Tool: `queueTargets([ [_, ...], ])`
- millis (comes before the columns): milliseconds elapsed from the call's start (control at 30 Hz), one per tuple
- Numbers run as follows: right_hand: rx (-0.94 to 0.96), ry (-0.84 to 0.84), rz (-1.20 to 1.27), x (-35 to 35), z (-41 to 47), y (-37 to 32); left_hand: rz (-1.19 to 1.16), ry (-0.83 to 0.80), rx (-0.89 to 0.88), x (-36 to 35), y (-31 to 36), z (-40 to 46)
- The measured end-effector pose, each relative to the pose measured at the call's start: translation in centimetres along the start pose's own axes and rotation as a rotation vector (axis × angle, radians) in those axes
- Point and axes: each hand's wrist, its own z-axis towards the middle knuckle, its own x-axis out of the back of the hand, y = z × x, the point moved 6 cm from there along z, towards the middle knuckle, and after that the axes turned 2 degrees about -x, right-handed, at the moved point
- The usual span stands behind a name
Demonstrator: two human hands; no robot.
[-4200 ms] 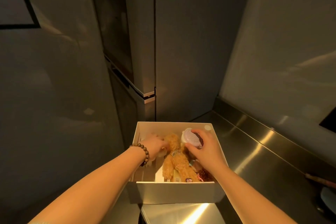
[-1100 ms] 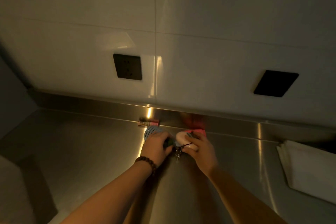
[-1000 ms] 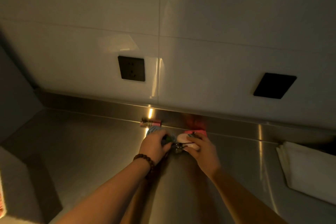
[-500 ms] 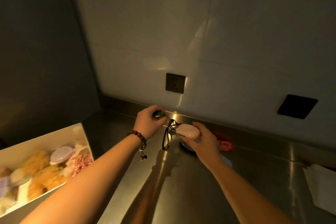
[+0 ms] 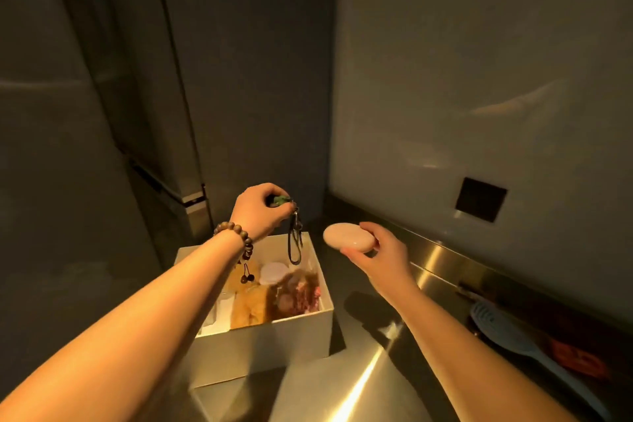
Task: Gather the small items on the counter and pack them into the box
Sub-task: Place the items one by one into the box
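1. Box (image 5: 301, 329), white, on steel counter (image 5: 363, 384) at 6 o'clock: part-filled w/ plush and a round lid; contents murky.
2. Blue brush (image 5: 507, 336) & red item (image 5: 579, 358), 4 o'clock, not yet gathered; red one unreadable.
3. Right hand (image 5: 380, 257), 3 o'clock of box: fingers clamped on pale oval case (image 5: 349, 237), held level beside the rim (prob. next in).
4. Left hand (image 5: 262, 212), 12 o'clock: fingers pinched shut on green keychain (image 5: 281, 200); strap hangs over the box for a drop. Charm mostly hidden.
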Motion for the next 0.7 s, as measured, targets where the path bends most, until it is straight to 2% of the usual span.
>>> queueTargets([
  [200, 0.002, -0.122, 0.010, -7.2, 0.5, -2.1, 0.159, 0.033, 0.078, 6.5, -6.4, -1.9],
  [433, -0.012, -0.235, -0.004, -13.2, 0.4, -2.9, 0.272, -0.289, 0.119, 7.5, -12.4, -5.2],
  [533, 0.001, -0.262, -0.011, -14.9, 0.2, -3.2, 0.425, -0.419, 0.142, 6.4, -14.8, -6.6],
  [700, 0.026, -0.316, -0.058, -16.7, 0.2, -3.2, 0.667, -0.538, 0.100, 4.4, -17.0, -8.1],
])
